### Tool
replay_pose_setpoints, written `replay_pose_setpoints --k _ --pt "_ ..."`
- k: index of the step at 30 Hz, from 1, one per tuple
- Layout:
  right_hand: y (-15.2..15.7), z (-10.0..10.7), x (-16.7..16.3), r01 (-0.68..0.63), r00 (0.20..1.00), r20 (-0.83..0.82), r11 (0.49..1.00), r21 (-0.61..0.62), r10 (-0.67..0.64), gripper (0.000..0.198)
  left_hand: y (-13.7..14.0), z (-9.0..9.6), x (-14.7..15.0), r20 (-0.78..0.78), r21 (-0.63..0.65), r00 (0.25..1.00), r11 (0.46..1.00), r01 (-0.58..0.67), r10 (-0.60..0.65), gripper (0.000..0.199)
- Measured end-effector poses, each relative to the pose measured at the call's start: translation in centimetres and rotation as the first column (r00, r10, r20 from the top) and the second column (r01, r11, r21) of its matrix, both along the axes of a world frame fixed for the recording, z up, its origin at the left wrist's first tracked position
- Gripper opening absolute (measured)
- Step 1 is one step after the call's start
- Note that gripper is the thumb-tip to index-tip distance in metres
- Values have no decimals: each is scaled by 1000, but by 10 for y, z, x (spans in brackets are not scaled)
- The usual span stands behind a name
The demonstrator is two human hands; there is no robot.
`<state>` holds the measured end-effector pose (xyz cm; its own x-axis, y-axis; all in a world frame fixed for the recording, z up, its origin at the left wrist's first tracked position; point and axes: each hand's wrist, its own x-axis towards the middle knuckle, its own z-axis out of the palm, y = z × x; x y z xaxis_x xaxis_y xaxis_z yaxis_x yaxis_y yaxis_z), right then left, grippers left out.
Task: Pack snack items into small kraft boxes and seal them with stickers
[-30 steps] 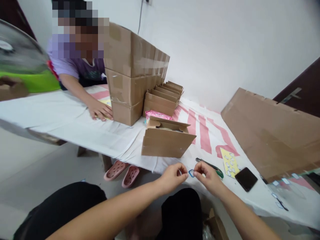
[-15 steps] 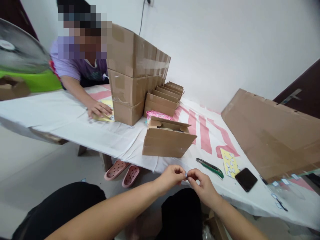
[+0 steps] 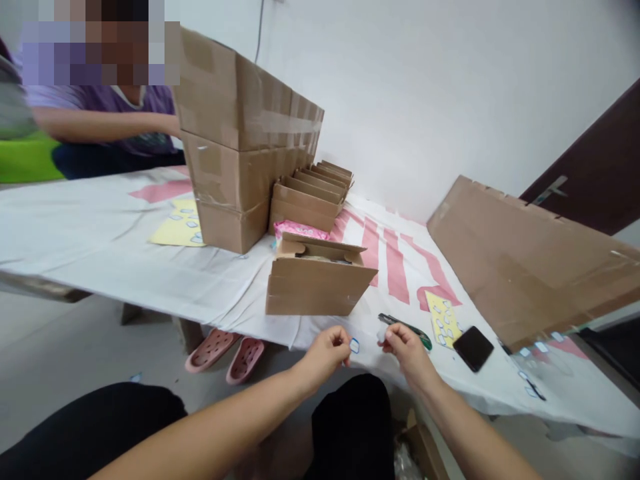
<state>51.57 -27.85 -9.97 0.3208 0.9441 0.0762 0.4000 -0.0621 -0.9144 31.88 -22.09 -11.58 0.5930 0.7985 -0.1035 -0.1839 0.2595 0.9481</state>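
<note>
My left hand [image 3: 329, 350] is closed in a pinch on a small white label [image 3: 355, 345] with a blue edge, just over the table's front edge. Opposite it, my right hand [image 3: 406, 350] pinches a small whitish piece [image 3: 382, 334], whose kind I cannot make out. A gap separates the two hands. Behind my right fingers lies a green utility knife [image 3: 421, 335], partly covered by them. An open cardboard box [image 3: 320, 287] stands upright beyond my left hand. Right of the knife are a yellow sheet [image 3: 440, 317] with several small labels and a black phone [image 3: 473, 348].
Stacked taped boxes [image 3: 215, 167] stand at the left, with several open boxes [image 3: 305, 207] and a pink packet [image 3: 303, 231] beside them. Another yellow sheet [image 3: 175, 227] lies near a co-worker in a purple shirt [image 3: 145, 133]. A large cardboard panel [image 3: 530, 267] leans at the right.
My hands have moved apart, the label now showing in the left and a whitish piece in the right. The co-worker's hand has left the yellow sheet. The view has shifted right.
</note>
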Motion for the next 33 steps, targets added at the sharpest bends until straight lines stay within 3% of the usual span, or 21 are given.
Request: replay_pose_setpoints --k 4,7,9,12,18,22,25,29,33 --pt "11 9 84 298 920 247 953 62 -304 46 2 2 -2 9 12 1000 1000 -28 28 8" --pt "14 23 150 478 780 409 873 101 -474 39 1 1 -2 -30 49 998 998 -51 53 9" --pt "15 28 180 541 690 517 835 96 -506 27 0 0 0 -53 61 997 997 -46 49 10" --pt "19 20 200 556 620 641 830 47 -452 16 0 -1 3 -78 55 996 998 -29 33 10" --pt "32 -5 203 503 642 721 853 -137 -262 13 2 -1 4 -63 76 998 997 -13 18 10" --pt "27 6 209 443 699 688 874 -200 -197 15 3 -3 2 -96 51 995 999 -6 11 9" --pt "25 18 197 402 720 658 905 -136 -221 19 2 -3 3 -90 -7 996 1000 -1 0 7" --pt "26 19 137 269 795 568 963 -16 -212 31 -1 2 2 -48 -76 998 997 25 -28 8" --pt "20 11 46 -20 919 392 998 -55 40 37 -2 5 1 -31 -86 999 996 29 -32 10"
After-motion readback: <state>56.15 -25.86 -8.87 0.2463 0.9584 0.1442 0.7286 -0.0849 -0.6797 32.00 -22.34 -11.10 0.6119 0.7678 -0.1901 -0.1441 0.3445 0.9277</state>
